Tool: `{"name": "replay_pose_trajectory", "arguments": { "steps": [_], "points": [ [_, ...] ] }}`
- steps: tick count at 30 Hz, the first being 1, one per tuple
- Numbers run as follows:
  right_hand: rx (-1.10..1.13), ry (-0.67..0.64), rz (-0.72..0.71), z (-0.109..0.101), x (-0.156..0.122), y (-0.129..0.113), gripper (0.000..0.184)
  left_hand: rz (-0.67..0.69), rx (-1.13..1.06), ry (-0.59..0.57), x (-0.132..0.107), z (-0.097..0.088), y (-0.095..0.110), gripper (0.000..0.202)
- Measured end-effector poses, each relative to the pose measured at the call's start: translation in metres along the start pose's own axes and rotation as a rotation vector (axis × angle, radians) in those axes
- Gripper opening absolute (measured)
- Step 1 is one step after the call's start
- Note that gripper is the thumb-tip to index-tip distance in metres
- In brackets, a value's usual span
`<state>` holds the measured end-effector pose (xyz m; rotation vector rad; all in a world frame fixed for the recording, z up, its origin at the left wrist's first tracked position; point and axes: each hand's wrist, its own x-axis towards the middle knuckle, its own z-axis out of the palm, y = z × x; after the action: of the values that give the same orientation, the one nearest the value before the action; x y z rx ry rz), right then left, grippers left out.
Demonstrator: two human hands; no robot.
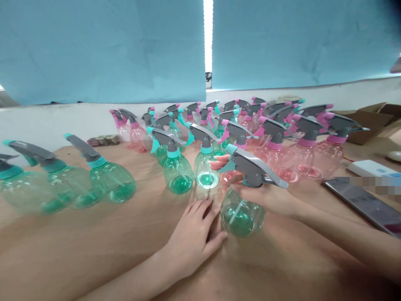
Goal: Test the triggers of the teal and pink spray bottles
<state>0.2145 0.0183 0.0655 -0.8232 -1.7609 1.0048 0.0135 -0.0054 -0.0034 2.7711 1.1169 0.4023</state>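
— Item, left hand [196, 236]: how is it lying?
— Palm down on the brown table [78, 251], fingers loosely spread, gripping nothing. Its thumb is pointing toward the base of the green bottle [241, 219]; staying clear would be sparing it a knock, I am judging.
— Item, that bottle?
— Standing out in front of the pink bottles [274, 154], seeming to lean.
— Item, right hand [272, 200]?
— Gripping that bottle around the neck, under the grey spray head [250, 161]. Good handling, to my mind: holding the neck firmly, not squeezing the trigger [226, 166].
— Anything obscured?
— Far left, an end bottle [9, 171] is running out of view. Behind, the back bottles [135, 130] are overlapping; I am not trusting any count. Whether the gripped bottle is touching the table or holding liquid, I cannot tell. The spray head is partly hiding the right fingers. Far right, a blocky patch is covering part of the phone [365, 205].
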Motion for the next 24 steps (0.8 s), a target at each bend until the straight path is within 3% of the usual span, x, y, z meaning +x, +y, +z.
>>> {"name": "replay_pose_trajectory", "arguments": {
  "steps": [14, 20, 24],
  "points": [
    [-0.002, -0.003, 0.025, -0.0009, -0.0010, 0.0030, 0.055, 0.000, -0.008, 0.003, -0.0004, -0.0001, 0.0000, 0.046],
    [-0.037, -0.056, -0.029, -0.0067, -0.0021, -0.0001, 0.026, -0.011, -0.011, 0.004, -0.0009, -0.0003, -0.0002, 0.043],
    [-0.068, -0.063, -0.007, -0.0087, -0.0034, -0.0041, 0.030, -0.016, 0.006, -0.017, 0.0000, -0.0011, 0.0006, 0.045]
  ]
}}
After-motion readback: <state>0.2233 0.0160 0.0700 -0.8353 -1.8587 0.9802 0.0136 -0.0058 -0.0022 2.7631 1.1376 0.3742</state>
